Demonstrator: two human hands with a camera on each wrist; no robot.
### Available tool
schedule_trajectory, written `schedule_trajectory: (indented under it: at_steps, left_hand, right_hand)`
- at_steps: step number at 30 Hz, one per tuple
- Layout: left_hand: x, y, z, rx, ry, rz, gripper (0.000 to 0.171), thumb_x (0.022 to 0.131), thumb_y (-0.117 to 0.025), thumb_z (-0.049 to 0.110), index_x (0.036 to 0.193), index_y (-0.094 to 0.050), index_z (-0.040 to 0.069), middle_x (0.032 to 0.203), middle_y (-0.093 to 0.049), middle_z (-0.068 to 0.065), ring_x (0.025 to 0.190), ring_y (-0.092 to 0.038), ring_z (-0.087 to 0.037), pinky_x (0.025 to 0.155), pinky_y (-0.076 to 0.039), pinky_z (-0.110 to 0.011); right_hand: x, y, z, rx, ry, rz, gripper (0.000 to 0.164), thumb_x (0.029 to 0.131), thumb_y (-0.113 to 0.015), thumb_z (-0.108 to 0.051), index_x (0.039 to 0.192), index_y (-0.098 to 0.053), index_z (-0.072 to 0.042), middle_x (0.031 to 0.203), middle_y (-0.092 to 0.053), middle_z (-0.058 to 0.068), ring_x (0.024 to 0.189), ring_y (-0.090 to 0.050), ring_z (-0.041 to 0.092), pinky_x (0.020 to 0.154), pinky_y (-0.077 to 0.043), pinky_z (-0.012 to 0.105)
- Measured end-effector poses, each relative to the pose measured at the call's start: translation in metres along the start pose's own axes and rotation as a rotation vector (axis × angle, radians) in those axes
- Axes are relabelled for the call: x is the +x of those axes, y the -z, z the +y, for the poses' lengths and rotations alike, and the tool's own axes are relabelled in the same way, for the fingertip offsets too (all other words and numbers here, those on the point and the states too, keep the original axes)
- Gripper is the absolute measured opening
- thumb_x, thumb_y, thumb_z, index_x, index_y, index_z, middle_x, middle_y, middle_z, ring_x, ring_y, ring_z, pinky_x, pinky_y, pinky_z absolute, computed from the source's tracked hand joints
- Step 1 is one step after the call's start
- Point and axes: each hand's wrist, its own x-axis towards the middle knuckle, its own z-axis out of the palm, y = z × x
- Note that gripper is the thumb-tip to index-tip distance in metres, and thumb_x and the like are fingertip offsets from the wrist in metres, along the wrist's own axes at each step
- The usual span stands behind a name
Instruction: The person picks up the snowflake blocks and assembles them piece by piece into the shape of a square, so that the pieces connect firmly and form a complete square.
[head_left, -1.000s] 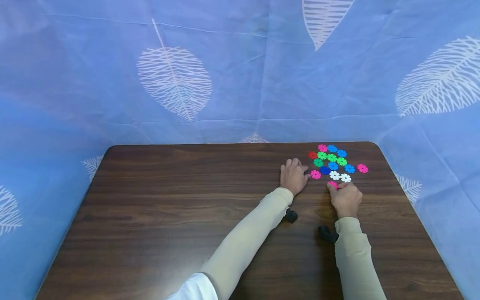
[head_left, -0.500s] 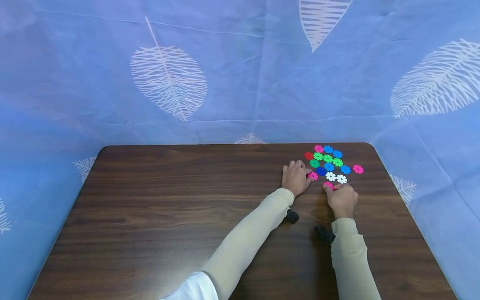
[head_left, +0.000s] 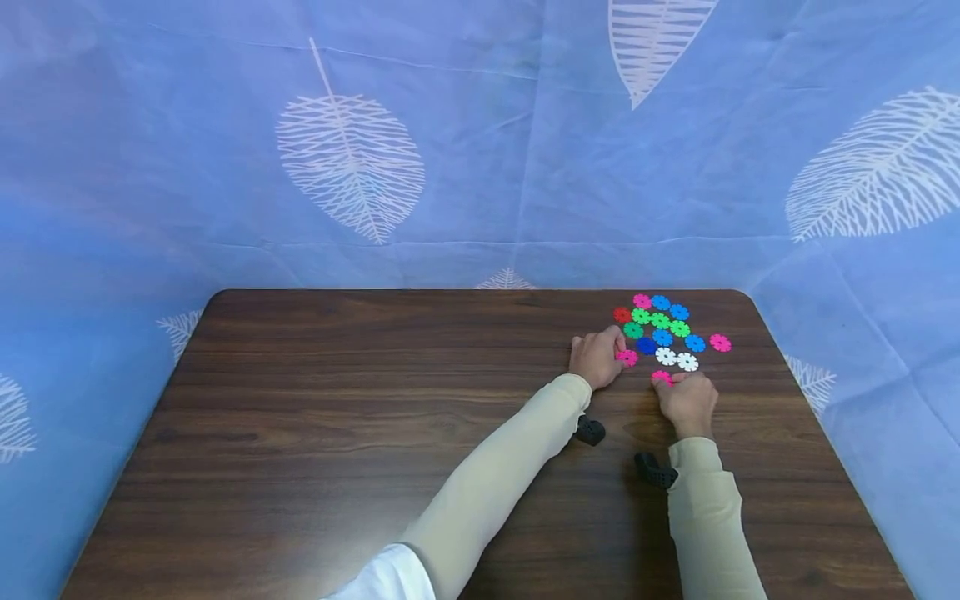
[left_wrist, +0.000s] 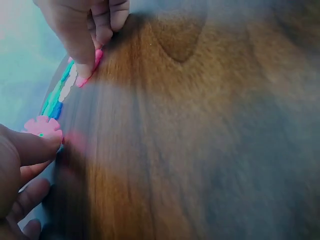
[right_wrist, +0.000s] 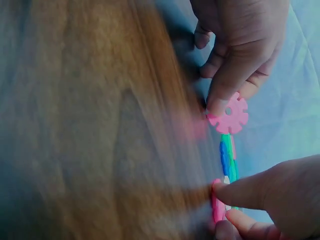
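Note:
My left hand [head_left: 596,358] pinches a pink notched plastic disc [head_left: 627,357] between thumb and fingers. The right wrist view shows that disc [right_wrist: 231,116] tipped up on edge, with slots round its rim and a hole in its middle. Nearer the front, my right hand [head_left: 688,402] holds a second pink notched disc [head_left: 662,377] by its edge. In the right wrist view this disc [right_wrist: 217,204] lies low at the table under the thumb; the fingers partly hide it. Two white discs [head_left: 677,359] lie flat just beyond the right hand.
Several more notched discs lie close together behind the hands: green [head_left: 660,321], blue [head_left: 662,337], red [head_left: 622,315] and pink [head_left: 642,301]. One pink disc [head_left: 720,342] lies apart at the right. The brown wooden table [head_left: 337,417] ends at a blue leaf-patterned cloth [head_left: 465,167].
My left hand has closed from spread fingers beside the left pink disc to a pinch on it, and the disc is now tilted. The right hand stays at its pink disc.

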Motion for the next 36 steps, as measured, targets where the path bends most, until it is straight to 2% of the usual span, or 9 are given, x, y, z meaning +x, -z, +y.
schedule_trajectory:
  at_steps: [4, 8, 11, 14, 18, 20, 25, 32, 36]
  left_hand:
    - [-0.010, 0.006, -0.005, -0.073, -0.060, -0.026, 0.013, 0.087, -0.068, 0.019, 0.086, -0.055, 0.021, 0.069, -0.054, 0.011, 0.063, -0.048, -0.003, 0.066, -0.034, -0.018]
    - [-0.027, 0.020, -0.020, -0.151, -0.115, -0.104, 0.011, 0.089, -0.066, 0.016, 0.085, -0.056, 0.017, 0.073, -0.056, 0.009, 0.062, -0.049, -0.004, 0.056, -0.036, -0.014]
    - [-0.041, 0.028, -0.035, -0.182, -0.131, -0.146, 0.012, 0.088, -0.067, 0.016, 0.085, -0.055, 0.016, 0.074, -0.057, 0.008, 0.063, -0.049, -0.004, 0.056, -0.037, -0.013]
    - [-0.056, 0.036, -0.053, -0.229, -0.139, -0.152, 0.013, 0.088, -0.068, 0.016, 0.085, -0.055, 0.015, 0.077, -0.058, 0.006, 0.066, -0.049, -0.004, 0.059, -0.038, -0.012]
    - [-0.077, 0.052, -0.080, -0.314, -0.125, -0.118, 0.012, 0.088, -0.068, 0.014, 0.085, -0.056, 0.013, 0.080, -0.061, 0.004, 0.069, -0.052, -0.004, 0.062, -0.041, -0.013]
    - [-0.088, 0.063, -0.093, -0.362, -0.110, -0.096, 0.011, 0.088, -0.067, 0.012, 0.086, -0.057, 0.012, 0.079, -0.062, 0.002, 0.067, -0.055, -0.005, 0.061, -0.044, -0.014]
    - [-0.115, 0.089, -0.122, -0.509, -0.050, -0.023, 0.008, 0.086, -0.066, 0.002, 0.087, -0.059, 0.006, 0.076, -0.064, -0.007, 0.063, -0.065, -0.015, 0.057, -0.051, -0.019]
    - [-0.151, 0.112, -0.143, -0.539, -0.010, 0.103, 0.017, 0.085, -0.068, 0.003, 0.101, -0.067, -0.001, 0.081, -0.069, -0.011, 0.067, -0.069, -0.024, 0.053, -0.049, -0.017]
    - [-0.170, 0.121, -0.148, -0.547, -0.003, 0.186, 0.012, 0.085, -0.069, 0.005, 0.095, -0.069, 0.000, 0.079, -0.070, -0.011, 0.066, -0.069, -0.024, 0.051, -0.047, -0.016]
  right_hand:
    - [-0.003, 0.001, 0.001, -0.030, 0.018, 0.009, 0.035, 0.093, -0.055, -0.017, 0.105, -0.055, 0.016, 0.115, -0.047, 0.034, 0.116, -0.037, 0.048, 0.104, -0.027, 0.054]
    - [-0.004, 0.005, 0.004, -0.036, 0.026, -0.007, 0.039, 0.092, -0.057, -0.019, 0.107, -0.053, 0.017, 0.115, -0.047, 0.035, 0.114, -0.038, 0.050, 0.102, -0.027, 0.054]
    - [-0.005, 0.010, 0.008, -0.054, 0.056, -0.034, 0.038, 0.091, -0.058, -0.018, 0.102, -0.057, 0.018, 0.111, -0.051, 0.036, 0.111, -0.041, 0.049, 0.100, -0.028, 0.055]
    - [-0.004, 0.014, 0.012, -0.091, 0.072, -0.046, 0.037, 0.091, -0.058, -0.019, 0.088, -0.059, 0.018, 0.093, -0.056, 0.034, 0.100, -0.045, 0.045, 0.095, -0.032, 0.053]
    - [-0.003, 0.013, 0.013, -0.036, 0.018, -0.067, 0.035, 0.091, -0.058, -0.019, 0.095, -0.055, 0.015, 0.100, -0.053, 0.033, 0.106, -0.043, 0.045, 0.095, -0.036, 0.053]
    - [-0.003, 0.012, 0.012, 0.038, -0.022, -0.070, 0.039, 0.092, -0.057, -0.018, 0.113, -0.048, 0.013, 0.119, -0.046, 0.033, 0.119, -0.035, 0.048, 0.099, -0.035, 0.057]
    - [-0.004, 0.010, 0.008, 0.138, -0.021, -0.043, 0.037, 0.092, -0.056, -0.014, 0.118, -0.041, 0.008, 0.119, -0.045, 0.030, 0.124, -0.028, 0.049, 0.100, -0.031, 0.058]
    - [-0.013, 0.012, 0.017, 0.163, 0.054, -0.017, 0.031, 0.095, -0.053, -0.015, 0.116, -0.049, 0.007, 0.088, -0.068, 0.023, 0.106, -0.051, 0.041, 0.104, -0.023, 0.055]
    - [-0.026, 0.013, 0.021, 0.188, 0.099, -0.023, 0.032, 0.095, -0.055, -0.018, 0.116, -0.053, 0.005, 0.087, -0.071, 0.016, 0.078, -0.064, 0.018, 0.089, -0.045, 0.035]
